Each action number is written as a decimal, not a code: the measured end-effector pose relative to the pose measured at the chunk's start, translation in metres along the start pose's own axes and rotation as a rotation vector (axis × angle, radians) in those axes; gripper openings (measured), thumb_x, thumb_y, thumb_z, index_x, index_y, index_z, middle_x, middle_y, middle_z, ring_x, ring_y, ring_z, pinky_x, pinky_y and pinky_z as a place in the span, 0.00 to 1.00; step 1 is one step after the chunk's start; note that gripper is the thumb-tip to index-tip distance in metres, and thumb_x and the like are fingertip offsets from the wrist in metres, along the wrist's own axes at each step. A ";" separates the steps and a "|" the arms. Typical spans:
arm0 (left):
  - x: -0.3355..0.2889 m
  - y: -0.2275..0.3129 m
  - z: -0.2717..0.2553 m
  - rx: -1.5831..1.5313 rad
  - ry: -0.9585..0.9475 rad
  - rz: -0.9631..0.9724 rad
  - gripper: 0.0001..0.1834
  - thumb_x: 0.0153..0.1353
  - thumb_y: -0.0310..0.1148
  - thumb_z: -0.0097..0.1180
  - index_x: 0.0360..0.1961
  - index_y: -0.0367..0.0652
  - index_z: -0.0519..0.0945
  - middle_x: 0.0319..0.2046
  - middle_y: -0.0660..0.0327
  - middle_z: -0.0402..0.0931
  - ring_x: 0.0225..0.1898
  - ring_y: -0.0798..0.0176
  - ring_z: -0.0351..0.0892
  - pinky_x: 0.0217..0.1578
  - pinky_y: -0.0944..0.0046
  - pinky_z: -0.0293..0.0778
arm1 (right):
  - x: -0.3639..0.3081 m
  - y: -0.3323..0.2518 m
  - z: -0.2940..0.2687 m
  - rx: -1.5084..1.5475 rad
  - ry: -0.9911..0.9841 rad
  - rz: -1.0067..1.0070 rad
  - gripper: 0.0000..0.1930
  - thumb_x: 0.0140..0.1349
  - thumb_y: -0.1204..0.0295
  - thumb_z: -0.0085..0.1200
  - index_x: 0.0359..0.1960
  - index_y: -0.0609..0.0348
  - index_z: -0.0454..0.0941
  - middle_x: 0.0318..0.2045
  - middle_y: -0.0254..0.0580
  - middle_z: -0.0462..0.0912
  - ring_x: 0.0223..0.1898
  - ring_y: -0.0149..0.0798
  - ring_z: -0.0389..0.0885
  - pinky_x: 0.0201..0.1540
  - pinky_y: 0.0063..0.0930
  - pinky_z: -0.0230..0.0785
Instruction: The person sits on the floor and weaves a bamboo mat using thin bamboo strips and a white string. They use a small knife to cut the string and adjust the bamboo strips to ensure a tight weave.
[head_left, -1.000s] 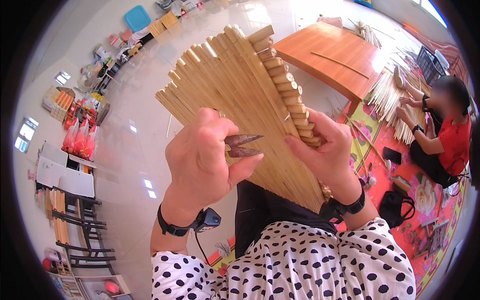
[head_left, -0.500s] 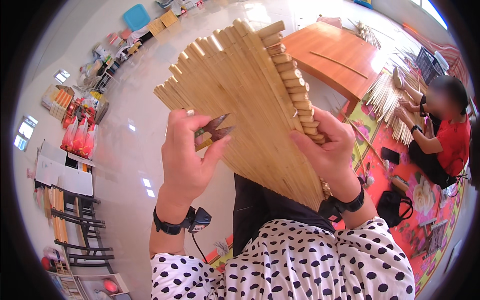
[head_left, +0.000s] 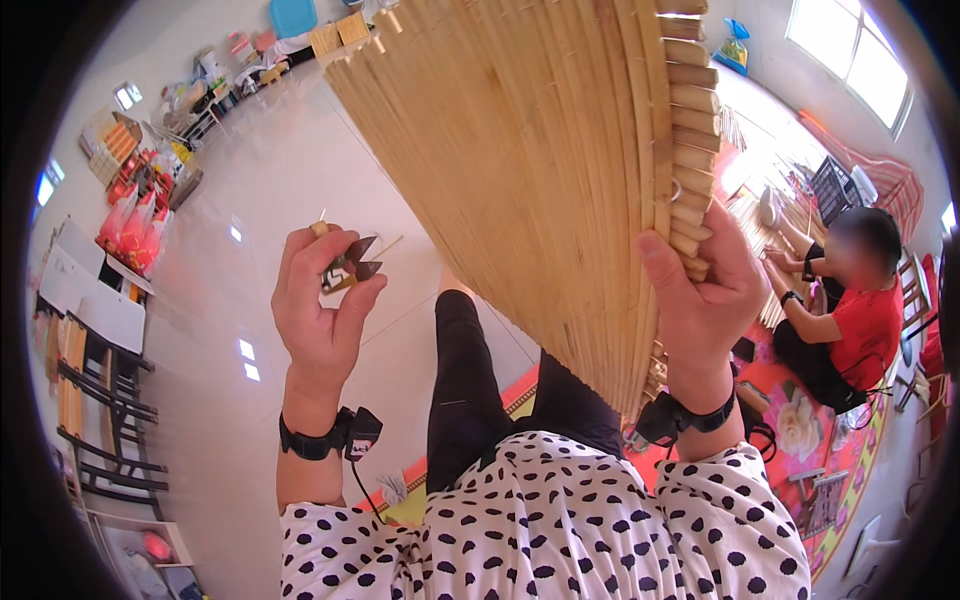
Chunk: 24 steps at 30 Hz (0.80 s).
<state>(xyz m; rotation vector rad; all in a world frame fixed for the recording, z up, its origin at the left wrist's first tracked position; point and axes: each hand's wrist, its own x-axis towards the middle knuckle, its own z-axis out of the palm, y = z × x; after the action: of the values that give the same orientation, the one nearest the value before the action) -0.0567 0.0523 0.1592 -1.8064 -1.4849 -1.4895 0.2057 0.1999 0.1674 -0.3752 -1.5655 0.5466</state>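
A fan-shaped panel of bamboo strips (head_left: 530,180) hangs upright in front of me, wide at the top and narrow at the bottom. Short round bamboo ends (head_left: 692,95) stick out in a row along its right edge. My right hand (head_left: 710,300) grips that edge low down, thumb on the near face and fingers behind. Off to the left, apart from the panel, my left hand (head_left: 318,315) is closed around small snips (head_left: 362,258) with dark pointed blades. A thin pale sliver shows beside the blades.
A person in a red top (head_left: 868,330) sits at the right beside bamboo sticks (head_left: 745,215). Patterned red matting (head_left: 790,410) covers the floor there. Black folding frames (head_left: 110,420) and red-and-white bags (head_left: 133,232) stand along the left. The panel hides much of the far room.
The bamboo panel has come up and closer, turning more upright, with my right hand moving right along with it. My left hand has drawn away leftward and down with the snips.
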 end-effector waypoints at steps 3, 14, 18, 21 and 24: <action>-0.010 -0.001 0.001 -0.090 -0.004 -0.072 0.18 0.52 0.24 0.66 0.44 0.36 0.75 0.34 0.57 0.73 0.30 0.65 0.73 0.31 0.69 0.71 | -0.002 -0.007 0.002 0.004 0.003 0.025 0.20 0.54 0.79 0.65 0.49 0.72 0.77 0.29 0.36 0.85 0.29 0.20 0.78 0.34 0.14 0.70; -0.046 -0.013 0.053 -0.091 -0.201 -0.373 0.17 0.54 0.24 0.65 0.44 0.37 0.76 0.32 0.58 0.77 0.30 0.65 0.80 0.32 0.69 0.75 | -0.035 0.059 0.043 -0.075 -0.323 0.307 0.21 0.51 0.80 0.65 0.48 0.70 0.77 0.27 0.42 0.84 0.28 0.20 0.79 0.32 0.16 0.71; -0.059 -0.022 0.067 -0.137 -0.173 -0.397 0.17 0.53 0.24 0.64 0.45 0.38 0.76 0.32 0.57 0.77 0.29 0.61 0.80 0.31 0.66 0.76 | -0.048 0.081 0.069 -0.179 -0.494 0.378 0.21 0.51 0.78 0.64 0.48 0.67 0.78 0.27 0.47 0.84 0.25 0.28 0.81 0.31 0.20 0.72; -0.069 -0.036 0.066 0.003 -0.181 -0.318 0.18 0.47 0.24 0.67 0.41 0.41 0.77 0.28 0.60 0.76 0.26 0.59 0.77 0.26 0.65 0.72 | -0.045 0.087 0.094 -0.165 -0.548 0.393 0.20 0.52 0.77 0.63 0.48 0.66 0.78 0.26 0.48 0.83 0.25 0.31 0.82 0.31 0.22 0.72; -0.072 -0.054 0.062 0.151 -0.160 -0.246 0.18 0.44 0.25 0.69 0.38 0.42 0.78 0.26 0.62 0.74 0.23 0.60 0.74 0.23 0.64 0.68 | -0.041 0.090 0.121 -0.086 -0.580 0.427 0.20 0.52 0.77 0.63 0.48 0.66 0.78 0.26 0.49 0.83 0.25 0.34 0.82 0.31 0.23 0.72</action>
<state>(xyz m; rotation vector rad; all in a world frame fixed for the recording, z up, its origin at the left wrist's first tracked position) -0.0652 0.0876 0.0561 -1.7379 -1.9031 -1.3207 0.0801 0.2381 0.0820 -0.6653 -2.0839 0.9821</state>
